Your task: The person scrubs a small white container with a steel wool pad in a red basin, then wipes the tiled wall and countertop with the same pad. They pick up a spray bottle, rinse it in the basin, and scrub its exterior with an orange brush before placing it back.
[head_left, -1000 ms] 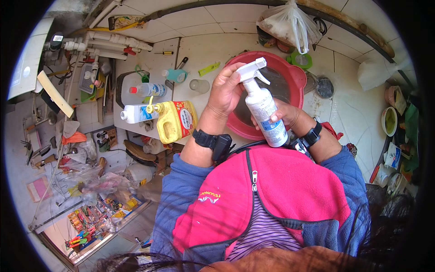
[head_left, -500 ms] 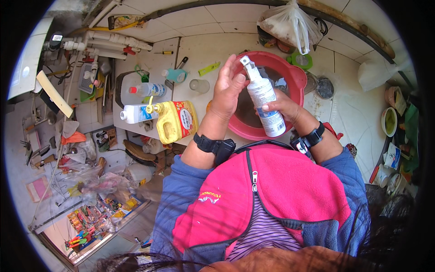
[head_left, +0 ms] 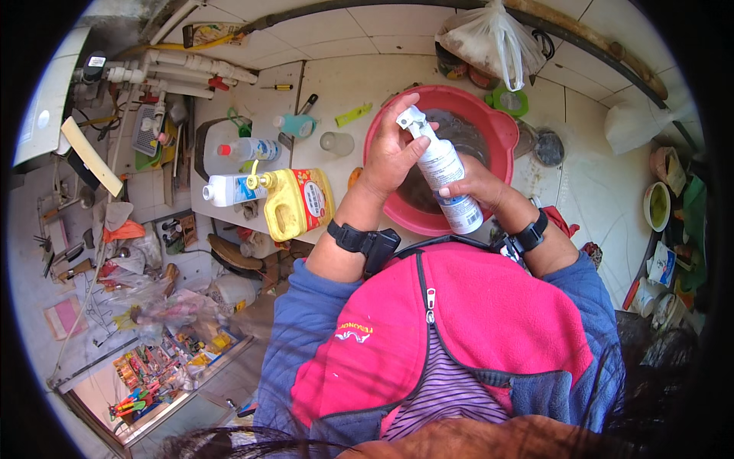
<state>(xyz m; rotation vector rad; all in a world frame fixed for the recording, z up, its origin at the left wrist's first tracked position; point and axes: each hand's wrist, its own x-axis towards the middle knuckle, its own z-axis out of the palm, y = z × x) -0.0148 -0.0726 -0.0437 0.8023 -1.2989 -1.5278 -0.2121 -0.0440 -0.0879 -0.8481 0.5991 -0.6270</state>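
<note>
A white spray bottle point(head_left: 447, 172) with printed labels leans tilted over the pink basin point(head_left: 501, 126), its nozzle pointing up and left. Round its lower half is my right hand point(head_left: 482, 185), thumb across the front. My left hand point(head_left: 391, 157) is at the bottle's neck, with fingers passing behind the trigger head point(head_left: 413, 118) and the thumb against its side. The fingers behind the bottle are partly hidden. Dark, murky water point(head_left: 413, 187) shows inside the basin.
Left of the basin stand a yellow jug point(head_left: 284, 210), a white bottle point(head_left: 229, 190), a red-capped clear bottle point(head_left: 248, 150), a blue bottle point(head_left: 294, 125) and a glass jar point(head_left: 336, 143). A white plastic bag point(head_left: 493, 42) hangs behind. A round dark-lidded jar point(head_left: 547, 147) sits at right.
My left hand has closed in from beside the spray bottle onto its neck. The bottle has shifted slightly and leans a little more to the left.
</note>
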